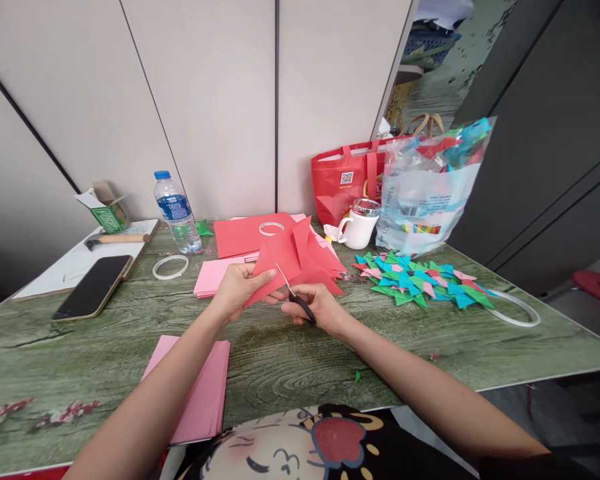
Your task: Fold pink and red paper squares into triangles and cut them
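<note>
My left hand (243, 288) pinches the left edge of a folded sheet of red paper (283, 257), thumb on top. In my right hand (317, 305) is a pair of scissors (300, 303) with dark handles. One blade lies across the front of the red paper; the other blade is hidden, so a cut cannot be made out. Behind the held paper lie a stack of red paper (235, 237) with a white tape roll (271, 229) on it and a stack of pink paper (213, 277).
Folded paper pieces (420, 277) and a white ring (525, 320) lie right. Behind them stand a white mug (360, 227), red bag (327, 183) and plastic bag (420, 200). Left are a bottle (177, 213), phone (93, 287) and hammer (125, 238). Pink sheets (205, 393) lie near my left forearm.
</note>
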Available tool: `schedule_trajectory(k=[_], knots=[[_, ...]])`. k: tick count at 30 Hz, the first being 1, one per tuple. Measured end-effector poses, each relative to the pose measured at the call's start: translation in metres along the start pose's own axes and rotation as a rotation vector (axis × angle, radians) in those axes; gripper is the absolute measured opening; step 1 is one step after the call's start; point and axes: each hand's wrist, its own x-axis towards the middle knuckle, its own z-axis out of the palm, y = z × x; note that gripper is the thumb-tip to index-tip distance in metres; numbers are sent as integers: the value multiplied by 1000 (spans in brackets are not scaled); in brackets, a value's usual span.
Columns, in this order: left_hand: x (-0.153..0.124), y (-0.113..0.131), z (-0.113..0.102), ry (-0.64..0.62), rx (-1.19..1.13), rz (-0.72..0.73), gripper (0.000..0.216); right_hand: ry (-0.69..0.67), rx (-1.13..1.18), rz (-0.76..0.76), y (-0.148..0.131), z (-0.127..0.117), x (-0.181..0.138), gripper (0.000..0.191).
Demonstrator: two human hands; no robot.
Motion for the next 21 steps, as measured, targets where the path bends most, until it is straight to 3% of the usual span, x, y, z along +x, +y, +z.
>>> schedule_trajectory(k=[4,10,18,21], knots=[[1,2,-4,-14,9,46,32,9,2,7,2,-2,0,36],[4,7,-10,213,33,86,36,6,-67,30,3,-2,1,38],[3,8,-5,262,53,82,35,81,-35,122,-6,3,-1,53],[2,6,-5,227,69,101,35,61,-8,110,-5,2,-1,53]])
